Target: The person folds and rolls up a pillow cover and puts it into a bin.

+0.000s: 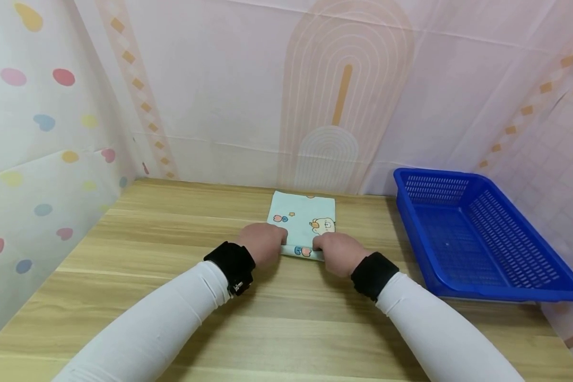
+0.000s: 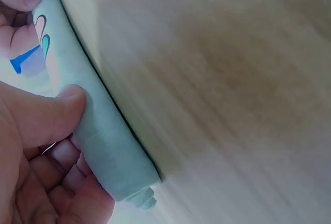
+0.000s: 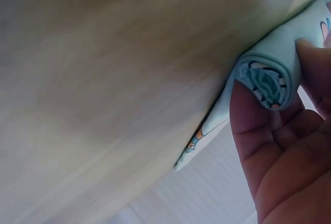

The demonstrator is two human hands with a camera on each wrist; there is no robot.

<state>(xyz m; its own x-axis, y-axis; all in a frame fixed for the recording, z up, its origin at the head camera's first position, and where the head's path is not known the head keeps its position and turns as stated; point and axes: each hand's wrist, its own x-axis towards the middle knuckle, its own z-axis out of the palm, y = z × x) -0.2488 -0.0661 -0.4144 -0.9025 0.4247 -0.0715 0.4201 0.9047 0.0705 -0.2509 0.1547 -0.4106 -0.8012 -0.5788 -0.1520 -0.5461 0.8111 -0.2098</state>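
Observation:
A light teal cloth (image 1: 300,215) printed with a bear, hearts and a star lies on the wooden table, its near edge rolled into a tube. My left hand (image 1: 262,243) grips the left end of the roll, thumb on top and fingers curled behind it. At the other end my right hand (image 1: 339,253) pinches the roll the same way. In the right wrist view the spiral end of the rolled cloth (image 3: 266,84) shows between thumb and fingers. The left wrist view has the roll (image 2: 103,115) running between both hands. Beyond the roll, the rest of the cloth lies flat.
A blue plastic basket (image 1: 458,289) with slotted walls stands on the right of the wooden table (image 1: 172,307). Patterned curtains (image 1: 219,95) hang behind and at both sides of the table. Black bands circle both wrists over white sleeves.

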